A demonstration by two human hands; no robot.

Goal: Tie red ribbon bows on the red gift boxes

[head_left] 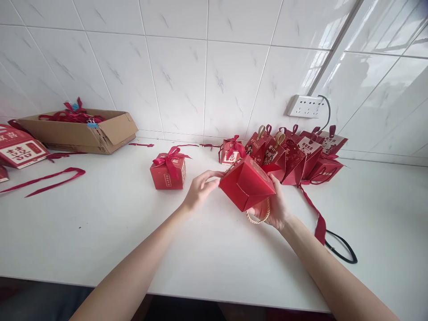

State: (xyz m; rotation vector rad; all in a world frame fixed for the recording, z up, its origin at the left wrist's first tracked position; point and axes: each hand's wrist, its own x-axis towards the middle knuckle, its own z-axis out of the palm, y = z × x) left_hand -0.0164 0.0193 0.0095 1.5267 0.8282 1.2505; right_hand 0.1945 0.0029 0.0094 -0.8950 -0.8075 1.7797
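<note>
A red paper gift box (246,183) is held tilted above the white table (100,232), its bottom facing me. My right hand (274,207) cups it from underneath, and a gold cord handle (259,218) loops below the palm. My left hand (200,188) touches the box's left corner with its fingertips. A finished red box with a ribbon bow (169,171) stands on the table just left of my left hand.
Several red gift boxes (294,154) are piled against the tiled wall at right. A cardboard carton (78,129) with red ribbons sits at back left, by flat red packaging (18,151). Loose ribbon (50,177) lies at left. A black cable (341,249) trails from a wall socket (305,106).
</note>
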